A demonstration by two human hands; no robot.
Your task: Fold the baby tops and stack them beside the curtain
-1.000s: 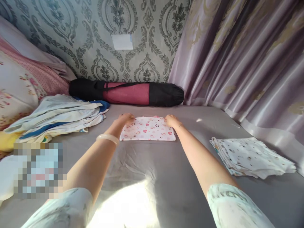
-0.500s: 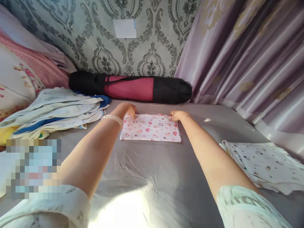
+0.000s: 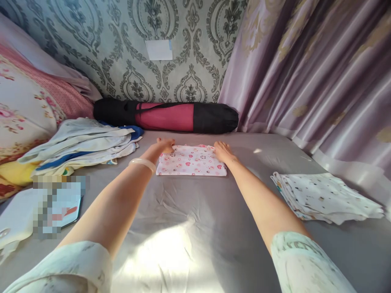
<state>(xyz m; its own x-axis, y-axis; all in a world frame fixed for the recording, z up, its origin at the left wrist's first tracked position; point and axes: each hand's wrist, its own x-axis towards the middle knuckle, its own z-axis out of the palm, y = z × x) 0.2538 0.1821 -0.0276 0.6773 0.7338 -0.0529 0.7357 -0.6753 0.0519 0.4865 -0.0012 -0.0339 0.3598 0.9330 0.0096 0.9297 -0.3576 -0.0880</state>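
Observation:
A folded white cloth with pink hearts [image 3: 191, 161] lies flat on the grey bed sheet [image 3: 195, 211], straight ahead of me. My left hand [image 3: 164, 145] rests on its far left corner with the fingers stretched out flat. A pale bangle [image 3: 142, 163] circles that wrist. My right hand [image 3: 221, 150] lies on the far right corner, its fingers also flat and spread. Both arms reach forward from light patterned sleeves.
A stack of folded white patterned cloths [image 3: 324, 197] lies at the right. A pile of light and blue clothes [image 3: 82, 142] sits at the left, beside flowered pillows [image 3: 24, 114]. A black and red roll bag [image 3: 166, 116] lies along the wall. Purple curtains [image 3: 308, 69] hang at the right.
Both hands were pinching the cloth's far corners half a second ago; now their fingers lie flat on it. The cloth looks a little flatter.

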